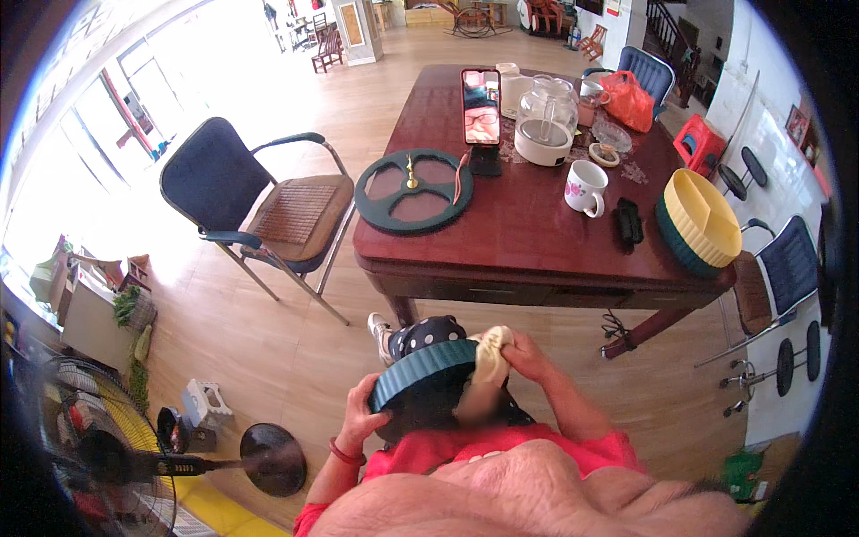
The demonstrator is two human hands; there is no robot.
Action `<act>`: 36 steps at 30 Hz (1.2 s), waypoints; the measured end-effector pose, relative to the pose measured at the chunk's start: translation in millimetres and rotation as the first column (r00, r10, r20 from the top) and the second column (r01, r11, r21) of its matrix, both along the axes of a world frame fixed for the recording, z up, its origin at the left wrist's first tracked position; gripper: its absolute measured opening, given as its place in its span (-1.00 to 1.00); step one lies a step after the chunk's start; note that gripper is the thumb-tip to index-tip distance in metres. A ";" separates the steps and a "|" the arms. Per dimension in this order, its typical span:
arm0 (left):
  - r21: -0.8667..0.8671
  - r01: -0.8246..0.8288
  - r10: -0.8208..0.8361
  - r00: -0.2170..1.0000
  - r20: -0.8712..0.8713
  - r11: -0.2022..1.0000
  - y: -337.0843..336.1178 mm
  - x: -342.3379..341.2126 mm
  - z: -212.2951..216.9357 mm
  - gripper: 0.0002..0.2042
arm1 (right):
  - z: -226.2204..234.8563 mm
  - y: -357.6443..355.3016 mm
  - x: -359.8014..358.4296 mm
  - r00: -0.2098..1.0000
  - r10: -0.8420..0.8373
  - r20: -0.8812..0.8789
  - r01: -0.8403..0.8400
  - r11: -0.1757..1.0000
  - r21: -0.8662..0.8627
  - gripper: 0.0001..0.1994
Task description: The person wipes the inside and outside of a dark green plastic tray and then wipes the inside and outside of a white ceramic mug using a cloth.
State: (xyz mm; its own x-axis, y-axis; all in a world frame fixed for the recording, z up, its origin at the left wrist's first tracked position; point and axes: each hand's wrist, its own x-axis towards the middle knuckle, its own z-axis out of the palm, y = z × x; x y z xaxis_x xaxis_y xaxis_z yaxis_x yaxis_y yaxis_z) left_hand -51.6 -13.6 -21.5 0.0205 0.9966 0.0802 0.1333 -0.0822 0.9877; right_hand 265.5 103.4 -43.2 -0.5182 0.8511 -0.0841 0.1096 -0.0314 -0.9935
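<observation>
This looks like a home's living area, shown by the staircase, rocking chair, standing fan and floral mug on a dark-red bench.

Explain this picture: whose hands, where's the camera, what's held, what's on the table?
No robot here: a person is working with two bare hands. The picture comes from a wide fisheye camera worn on the head, looking down, so straight edges bend near the rim. The left hand grips a dark green round tray; the right hand holds a pale cloth at its edge. The table bears a phone, clear jug, mug, red bag, green wheel-shaped frame and yellow divided tray.
</observation>
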 end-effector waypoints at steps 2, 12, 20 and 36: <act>-0.028 -0.099 0.098 0.995 -0.009 0.995 -2.1 -6.7 -6.9 -0.42 | -70.7 -16.5 18.6 0.992 -0.121 -0.031 0.112 0.973 -0.202 -0.72; -0.107 -0.105 0.139 0.915 0.380 0.989 0.8 -8.8 -24.4 -0.45 | -40.9 -34.7 -14.1 0.846 -0.301 -0.440 0.180 0.938 -0.296 -0.64; -0.125 -0.102 0.116 0.988 0.103 0.987 0.9 3.4 0.5 -0.56 | 18.2 -19.7 -12.4 0.962 0.049 -0.269 -0.019 0.993 0.114 -0.57; -0.150 -0.480 0.463 0.876 -0.137 0.864 19.6 -9.1 -26.0 -0.83 | 8.9 7.3 -64.8 0.966 0.103 -0.239 -0.079 0.991 0.106 -0.55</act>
